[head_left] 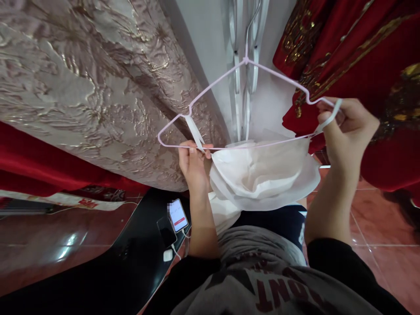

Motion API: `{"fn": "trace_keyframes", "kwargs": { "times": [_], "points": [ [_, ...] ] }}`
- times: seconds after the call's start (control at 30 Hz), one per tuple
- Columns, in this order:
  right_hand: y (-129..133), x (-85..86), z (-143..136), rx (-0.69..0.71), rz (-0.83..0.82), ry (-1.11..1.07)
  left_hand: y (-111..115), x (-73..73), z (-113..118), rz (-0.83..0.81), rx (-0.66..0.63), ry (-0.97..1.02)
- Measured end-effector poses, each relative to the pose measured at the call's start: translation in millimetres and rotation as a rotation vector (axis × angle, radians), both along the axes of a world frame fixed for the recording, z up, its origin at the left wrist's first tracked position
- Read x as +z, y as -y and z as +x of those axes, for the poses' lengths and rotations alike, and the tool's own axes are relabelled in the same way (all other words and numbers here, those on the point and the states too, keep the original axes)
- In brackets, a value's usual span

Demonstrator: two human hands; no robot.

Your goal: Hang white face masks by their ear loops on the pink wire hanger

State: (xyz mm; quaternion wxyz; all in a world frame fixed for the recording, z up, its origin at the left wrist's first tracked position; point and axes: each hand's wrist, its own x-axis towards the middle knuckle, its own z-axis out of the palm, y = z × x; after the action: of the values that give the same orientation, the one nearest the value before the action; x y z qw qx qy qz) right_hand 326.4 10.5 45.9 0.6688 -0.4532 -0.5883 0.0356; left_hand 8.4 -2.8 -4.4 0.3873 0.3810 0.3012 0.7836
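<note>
A pale pink clothes hanger spans the space between my two hands, its hook pointing up. Below it hangs a white garment with layered, sheer-edged fabric. One white strap is looped over the hanger's left shoulder, and my left hand pinches its lower end by the bottom bar. At the hanger's right end, my right hand is closed with the other white strap looped across its fingers. That hand also covers the hanger's right tip.
Shiny pinkish brocade fabric hangs at left, red gold-trimmed fabric at right. White metal rails stand against the wall behind. Two phones, one a lit phone, and a white earbud case lie on a black surface at lower left.
</note>
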Motion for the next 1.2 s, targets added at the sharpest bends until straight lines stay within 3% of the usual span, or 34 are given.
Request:
{"fn": "trace_keyframes", "kwargs": {
  "times": [0.17,0.27,0.4,0.47,0.63,0.73,0.93,1.03,1.13,1.2],
  "points": [
    [14.8,47.3,-20.2,0.000,-0.117,0.277,-5.3,1.3,-6.8,-0.012,-0.048,0.058],
    [18.0,51.4,-33.0,-0.012,-0.035,0.415,-2.1,1.5,-8.6,-0.040,-0.088,0.102],
    [27.3,26.6,-57.5,-0.073,0.279,0.363,4.8,5.3,-7.3,-0.061,-0.123,0.129],
    [36.5,9.7,-72.7,0.012,0.295,0.319,7.5,6.7,-4.7,-0.046,-0.110,0.126],
    [56.5,-26.8,-107.3,0.425,-0.225,0.350,10.2,1.7,0.5,-0.027,-0.036,0.038],
    [58.8,-42.5,-118.5,0.410,-0.336,0.270,9.8,-6.0,-0.5,-0.036,-0.022,-0.040],
    [54.2,-49.7,-116.1,0.307,-0.335,0.193,19.3,-17.1,-14.8,-0.103,-0.092,-0.350],
    [48.2,-48.2,-111.0,0.303,-0.332,0.185,30.9,-15.2,-21.1,-0.126,0.014,-0.345],
    [39.1,-48.9,-111.3,0.292,-0.289,0.138,39.9,-0.7,-18.4,-0.092,0.183,-0.264],
    [33.6,-50.9,-116.0,0.299,-0.290,0.107,41.7,18.2,-13.4,-0.039,0.160,-0.193]
  ]
}}
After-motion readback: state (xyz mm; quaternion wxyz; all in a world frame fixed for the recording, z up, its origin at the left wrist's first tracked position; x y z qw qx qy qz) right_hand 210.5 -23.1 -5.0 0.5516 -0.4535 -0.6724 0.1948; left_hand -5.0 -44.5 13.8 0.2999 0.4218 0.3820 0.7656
